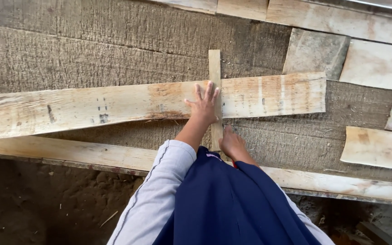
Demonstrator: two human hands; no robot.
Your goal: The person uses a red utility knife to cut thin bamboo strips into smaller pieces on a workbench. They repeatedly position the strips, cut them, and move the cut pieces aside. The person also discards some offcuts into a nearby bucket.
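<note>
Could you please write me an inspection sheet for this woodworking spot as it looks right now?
Surface: rough grey timber slabs form the work surface.
Job's things: a long pale board lies across it; a narrow wooden strip lies crosswise on top.
Clutter: loose pale offcuts at the right.
Hands: left hand spread flat on the board beside the strip; right hand at the strip's near end, grip unclear.
Cables: nothing seen.
Surroundings: dirt ground below the near edge; the person's grey sleeve and blue garment.

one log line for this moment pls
left hand flat on long plank | right hand at narrow strip crossing it | wide boards beneath
</note>
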